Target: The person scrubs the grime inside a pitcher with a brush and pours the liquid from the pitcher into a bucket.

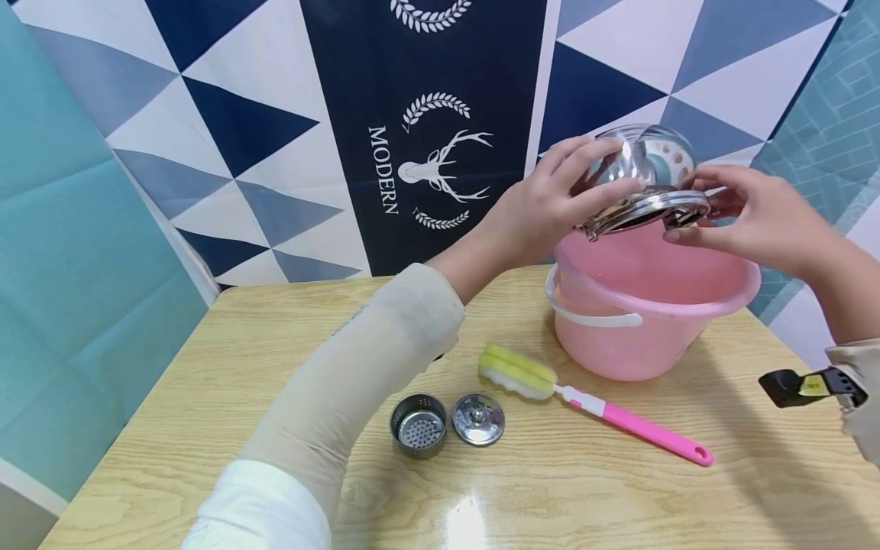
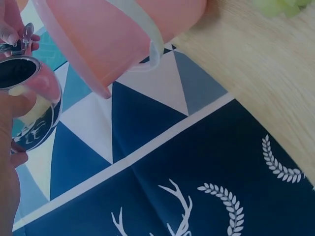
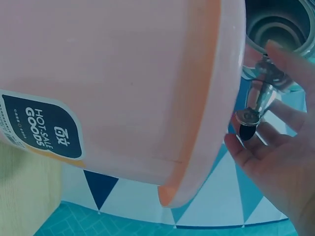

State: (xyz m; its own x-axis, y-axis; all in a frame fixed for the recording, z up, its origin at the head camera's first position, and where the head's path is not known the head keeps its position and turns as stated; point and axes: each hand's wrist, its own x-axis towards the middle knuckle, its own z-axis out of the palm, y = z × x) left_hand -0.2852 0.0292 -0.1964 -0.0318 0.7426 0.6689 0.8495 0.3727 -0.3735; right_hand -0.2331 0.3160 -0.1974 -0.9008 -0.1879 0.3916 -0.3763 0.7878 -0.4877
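Note:
A shiny metal teapot (image 1: 635,164) is tipped mouth-down over the pink bucket (image 1: 612,344). My left hand (image 1: 557,187) grips its body from the left, thumb and fingers spread round the curved side. On the other side my right hand (image 1: 763,218) holds the pot near its spout (image 3: 256,110), with fingers and thumb curled about it. The pot's dark round mouth (image 2: 19,73) shows in the left wrist view; the right wrist view looks into its inside.
On the wooden table (image 1: 227,367) stand a small perforated metal strainer (image 1: 418,426) and a round metal lid (image 1: 478,419). A bottle brush (image 1: 619,420) with a yellow-white sponge head and pink handle lies before the bucket. Patterned cloth (image 1: 261,153) hangs behind.

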